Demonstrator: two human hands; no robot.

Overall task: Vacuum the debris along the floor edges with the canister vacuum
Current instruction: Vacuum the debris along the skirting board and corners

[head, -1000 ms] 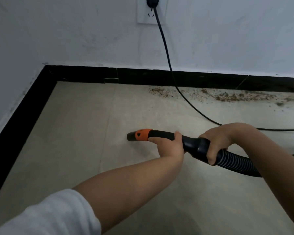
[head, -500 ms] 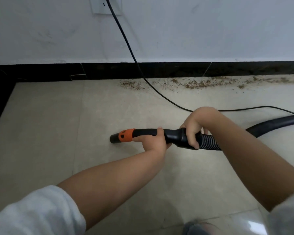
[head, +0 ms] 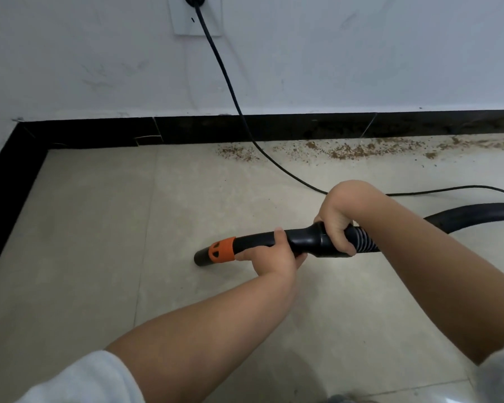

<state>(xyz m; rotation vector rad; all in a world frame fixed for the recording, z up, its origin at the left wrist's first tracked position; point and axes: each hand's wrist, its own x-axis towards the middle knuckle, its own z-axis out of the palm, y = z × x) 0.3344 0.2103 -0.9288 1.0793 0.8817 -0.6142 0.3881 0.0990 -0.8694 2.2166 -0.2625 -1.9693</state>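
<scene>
Ribbed hose [head: 364,245] unmoved in hands.

1. The light is soft and even, rather dim.
2. The floor [head: 99,257] carries only a faint shadow.
3. The baseboard [head: 245,128] bends from wide-angle distortion.
4. The bottom corners are blurred.

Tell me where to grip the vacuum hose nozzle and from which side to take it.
Grip the vacuum hose nozzle on its smooth black tube behind the orange collar, from the near side, as the left hand does. The right hand takes the wider cuff by the ribbed hose from above. The tube lies nearly level, mouth pointing left.
</scene>
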